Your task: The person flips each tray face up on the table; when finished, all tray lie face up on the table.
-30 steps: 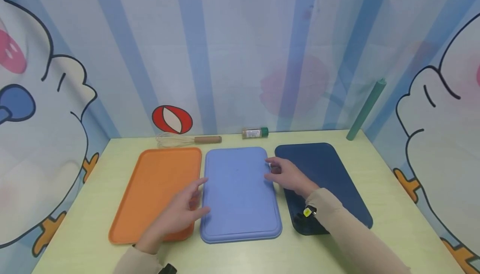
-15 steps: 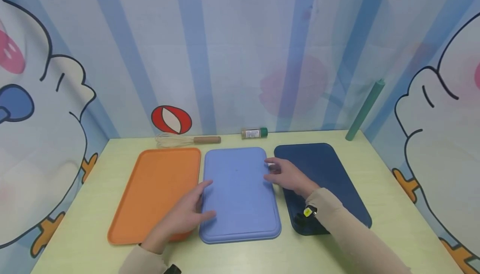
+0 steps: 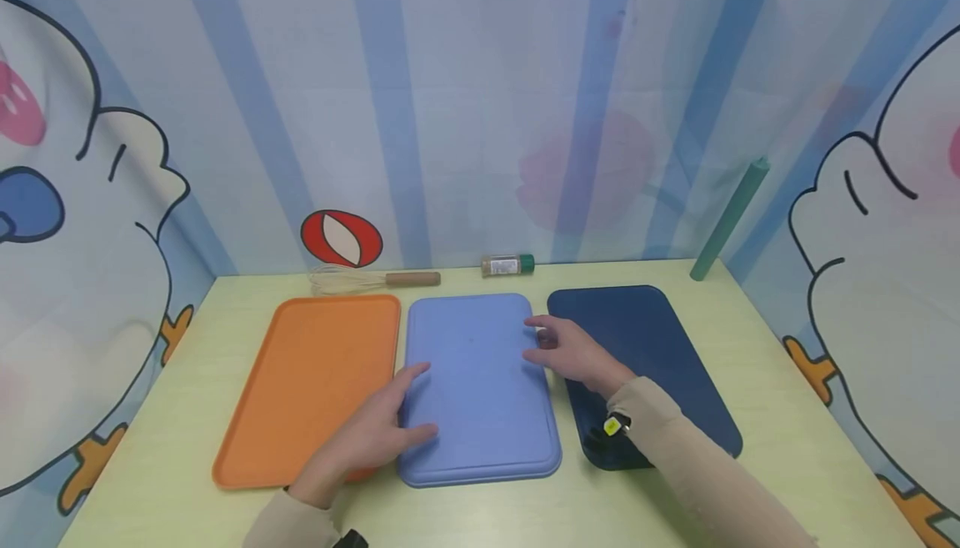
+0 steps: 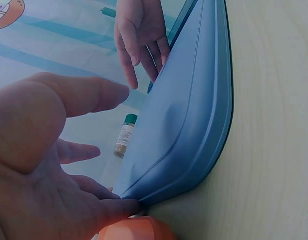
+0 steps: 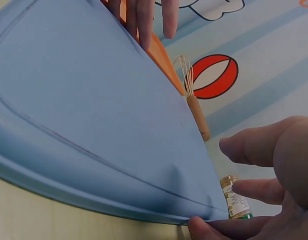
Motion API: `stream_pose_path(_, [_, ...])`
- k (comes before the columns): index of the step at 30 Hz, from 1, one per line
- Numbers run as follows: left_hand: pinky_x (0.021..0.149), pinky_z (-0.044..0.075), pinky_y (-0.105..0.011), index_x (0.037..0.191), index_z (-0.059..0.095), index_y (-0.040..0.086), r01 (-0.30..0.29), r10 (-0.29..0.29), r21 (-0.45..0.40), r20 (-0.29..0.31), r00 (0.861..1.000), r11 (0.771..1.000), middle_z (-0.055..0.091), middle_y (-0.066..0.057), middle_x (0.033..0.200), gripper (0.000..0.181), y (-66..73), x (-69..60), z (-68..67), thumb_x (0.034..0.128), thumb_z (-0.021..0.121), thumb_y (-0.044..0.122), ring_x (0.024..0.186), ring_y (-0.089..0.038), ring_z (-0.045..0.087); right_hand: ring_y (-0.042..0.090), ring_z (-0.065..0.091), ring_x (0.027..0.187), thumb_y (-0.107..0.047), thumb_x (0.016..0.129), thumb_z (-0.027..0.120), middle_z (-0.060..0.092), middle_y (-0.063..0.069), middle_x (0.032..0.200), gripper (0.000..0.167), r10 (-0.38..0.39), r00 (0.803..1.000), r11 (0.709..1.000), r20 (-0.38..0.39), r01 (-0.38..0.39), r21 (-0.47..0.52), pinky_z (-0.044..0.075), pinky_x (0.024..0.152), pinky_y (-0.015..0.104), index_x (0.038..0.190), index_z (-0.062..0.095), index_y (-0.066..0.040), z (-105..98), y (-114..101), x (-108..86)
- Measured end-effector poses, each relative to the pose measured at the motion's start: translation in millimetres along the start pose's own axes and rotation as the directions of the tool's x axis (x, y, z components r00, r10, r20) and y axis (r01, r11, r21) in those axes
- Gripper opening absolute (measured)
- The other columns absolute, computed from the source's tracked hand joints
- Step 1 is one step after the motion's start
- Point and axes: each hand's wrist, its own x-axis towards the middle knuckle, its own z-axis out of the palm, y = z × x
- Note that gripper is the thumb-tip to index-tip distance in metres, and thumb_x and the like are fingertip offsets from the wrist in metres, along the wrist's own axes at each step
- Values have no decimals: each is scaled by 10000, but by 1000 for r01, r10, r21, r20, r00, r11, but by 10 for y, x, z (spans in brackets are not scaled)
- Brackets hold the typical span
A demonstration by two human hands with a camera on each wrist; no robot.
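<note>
A light blue tray (image 3: 480, 406), apparently with its underside up, lies in the middle of the table between an orange tray (image 3: 315, 373) and a dark navy tray (image 3: 637, 331). At its left long edge is my left hand (image 3: 371, 435), thumb and forefinger spread over the surface. The left wrist view shows the lower fingers (image 4: 119, 207) of that hand touching the tray's edge. My right hand (image 3: 573, 352) is at the opposite long edge, fingers loosely bent. A lower fingertip (image 5: 199, 225) touches the rim in the right wrist view, while its thumb stays raised.
Behind the trays lie a whisk (image 3: 412, 279) with a wooden handle and a small spice jar (image 3: 506, 265) with a green cap. A green stick-like object (image 3: 729, 221) leans at the back right corner. A printed cloth (image 3: 480, 114) hangs behind the table (image 3: 795, 448).
My left hand has moved a little to the right, its thumb and forefinger now over the blue tray's left edge. My right hand has barely moved. The trays appear to stay in place.
</note>
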Motion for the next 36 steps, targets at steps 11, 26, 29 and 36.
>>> stream_pose_path(11, [1182, 382, -593, 1624, 380, 135, 19, -19, 5, -27, 999, 1000, 431, -183, 1633, 879, -33, 30, 22, 887, 851, 226, 1485, -422, 435, 467, 402, 1489, -174, 1029, 679, 419, 283, 1607, 603, 12, 1000, 1000, -8, -12, 10, 409, 1153, 615, 1574, 457, -43, 53, -33, -11])
stream_pose_path(26, [1183, 381, -597, 1614, 398, 124, -11, 13, 54, -38, 999, 998, 428, -153, 1640, 922, 6, 33, 24, 842, 893, 217, 1488, -395, 433, 424, 425, 1483, -159, 1021, 686, 443, 238, 1605, 564, 105, 992, 990, -65, -98, 97, 399, 1157, 622, 1554, 509, -118, 60, -55, 39])
stream_pose_path(29, [1185, 381, -592, 1608, 406, 121, -16, 19, 63, -44, 999, 998, 434, -148, 1636, 920, 4, 32, 23, 836, 897, 221, 1485, -388, 439, 426, 405, 1499, -156, 1014, 695, 417, 239, 1624, 571, 105, 992, 989, -65, -97, 116, 385, 1170, 619, 1554, 510, -119, 69, -52, 41])
stream_pose_path(36, [1186, 378, -595, 1601, 415, 117, -21, 23, 60, -43, 999, 998, 429, -155, 1637, 915, 0, 28, 25, 832, 901, 216, 1485, -392, 436, 428, 381, 1515, -141, 1005, 708, 396, 239, 1639, 575, 108, 992, 984, -69, -97, 147, 366, 1189, 609, 1547, 517, -103, 81, -65, 37])
